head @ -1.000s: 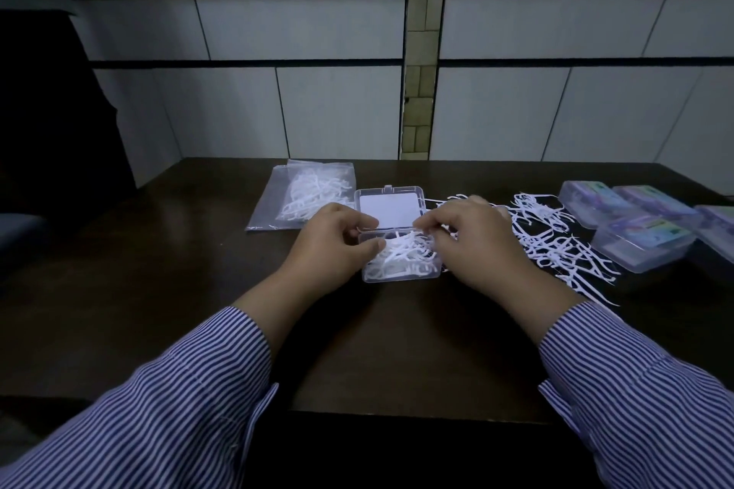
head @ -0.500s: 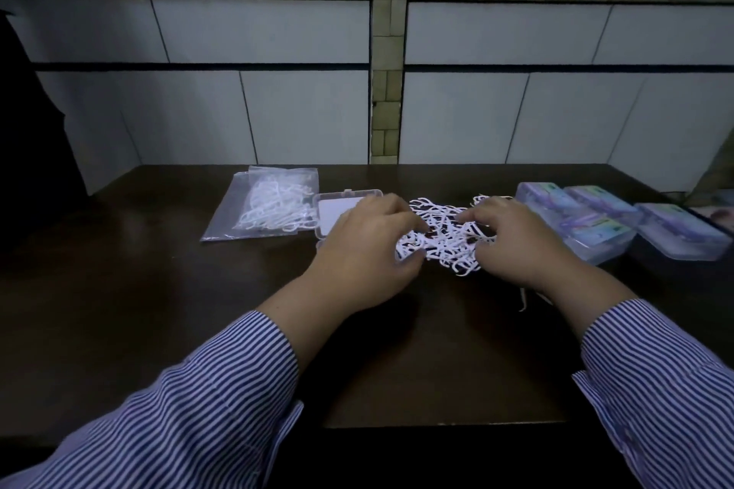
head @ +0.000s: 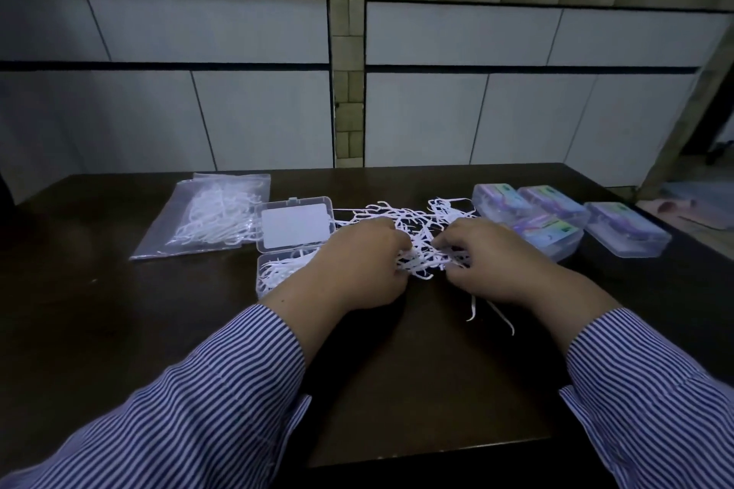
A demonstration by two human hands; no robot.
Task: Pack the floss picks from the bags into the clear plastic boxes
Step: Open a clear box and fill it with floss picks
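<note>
1. Two blue-and-white striped sleeves (head: 222, 389) enter from 7 and 5 o'clock, cut off by the frame's lower edge, over a dark brown wooden table (head: 119, 329).
2. Two stray white floss picks (head: 472, 308) lie just nearer than the right hand.
3. The left hand (head: 353, 270) and right hand (head: 492, 262), fingers curled, both pinch into a loose heap of white plastic floss picks (head: 421, 238) lying on the table at centre; the fingertips are buried in it.
4. At 9 o'clock of the left hand, an open clear plastic box (head: 278, 270) holds some picks; the wrist hides its right part. Its lid (head: 296, 226) lies flat behind.
5. At 10 o'clock, a clear plastic bag (head: 206, 218) holds more picks.
6. At 2 o'clock, four closed clear boxes with purple labels (head: 552, 222) sit together; their contents are hard to make out.
</note>
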